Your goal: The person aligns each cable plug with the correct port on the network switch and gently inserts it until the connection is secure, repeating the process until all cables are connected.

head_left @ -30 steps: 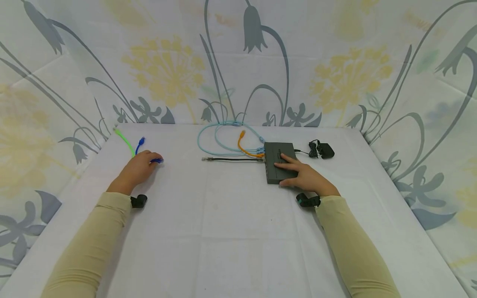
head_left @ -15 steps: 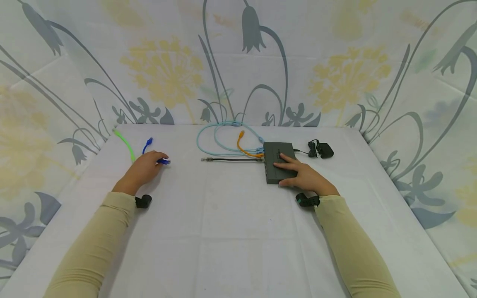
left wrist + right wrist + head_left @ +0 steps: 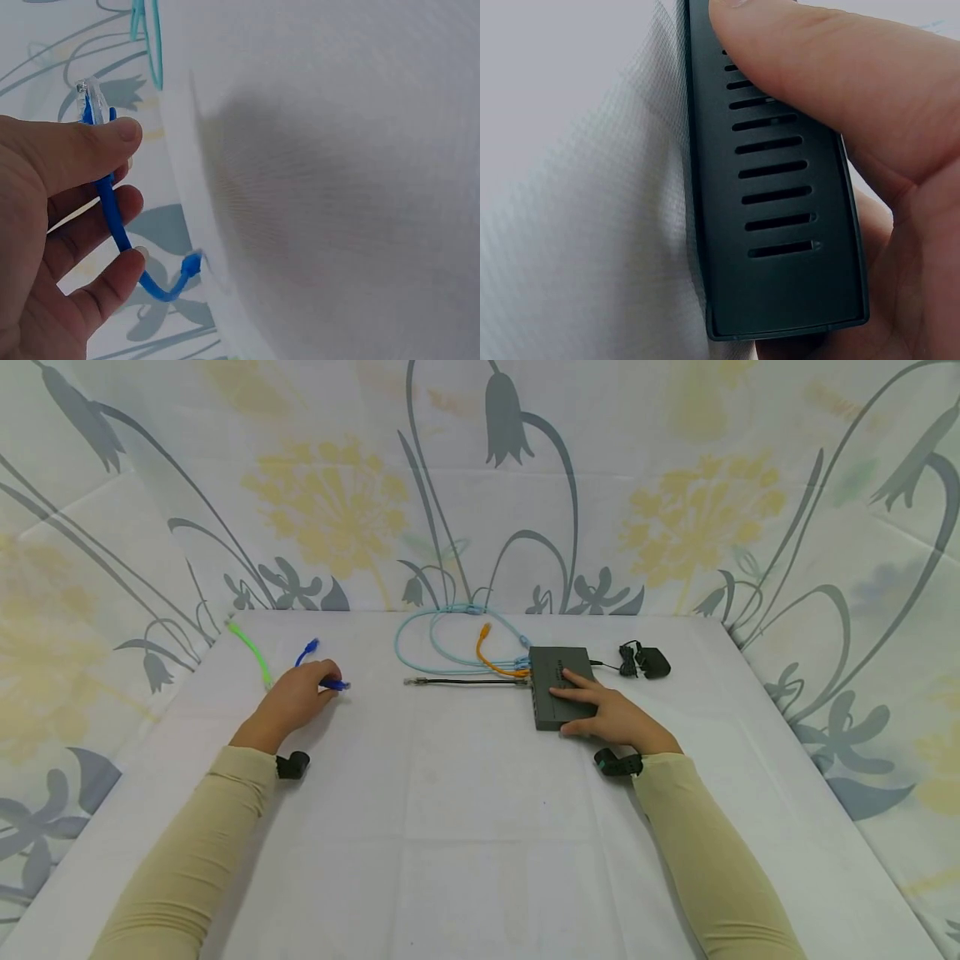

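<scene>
My left hand [image 3: 296, 693] pinches a short blue network cable [image 3: 109, 210] behind its clear plug [image 3: 91, 97], between thumb and fingers. The cable runs down past the curled fingers and bends up to its other plug [image 3: 311, 646]. My right hand [image 3: 611, 718] holds a dark grey network switch [image 3: 547, 660] on the table, fingers spread on top. Its thumb [image 3: 802, 56] lies along the vented near side in the right wrist view. Light blue cables [image 3: 420, 668], an orange cable [image 3: 483, 652] and a black cable [image 3: 472, 682] run from the switch's left side.
A bright green cable [image 3: 251, 643] lies at the table's back left, its near end close to my left hand. A black power adapter [image 3: 654, 662] with a bundled cord joins the switch on the right. Behind the white tabletop [image 3: 465, 810] hangs a flowered cloth [image 3: 480, 485].
My left hand has moved a little to the right, carrying the blue network cable away from the green one. The right hand has stayed on the network switch.
</scene>
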